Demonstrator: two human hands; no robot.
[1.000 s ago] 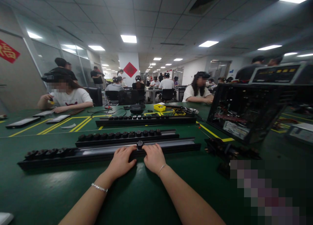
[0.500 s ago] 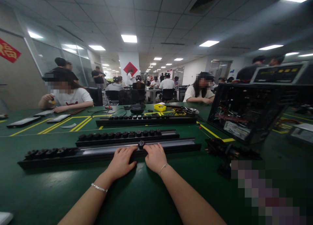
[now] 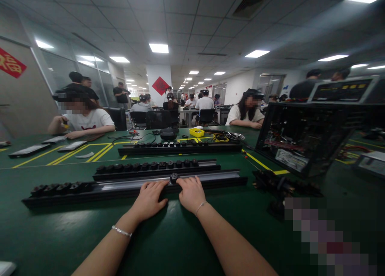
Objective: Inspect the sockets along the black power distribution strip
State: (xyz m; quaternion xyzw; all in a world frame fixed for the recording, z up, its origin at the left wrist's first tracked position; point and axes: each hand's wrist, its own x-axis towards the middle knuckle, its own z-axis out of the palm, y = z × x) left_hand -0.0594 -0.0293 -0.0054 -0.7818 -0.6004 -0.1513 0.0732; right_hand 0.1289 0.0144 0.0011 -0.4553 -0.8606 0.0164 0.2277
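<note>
A long black rail (image 3: 90, 190) with a silver channel lies across the green table in front of me, with several black socket modules seated at its left end. My left hand (image 3: 149, 200) and my right hand (image 3: 190, 192) rest side by side on its front edge, fingers curled over the rail. Between their fingertips sits one small black module (image 3: 173, 176) in the channel; both hands touch it. Behind this rail lie a second black rail (image 3: 156, 167) and a third black rail (image 3: 180, 147), both lined with modules.
An open black computer case (image 3: 300, 135) stands at the right. Black parts (image 3: 279, 184) lie beside it. A yellow tray (image 3: 196, 131) and cables sit at the far table edge. Other people sit at the table's far side and beyond.
Both hands and the small module have shifted very slightly to the right along the rail. Nothing else on the table has moved.
</note>
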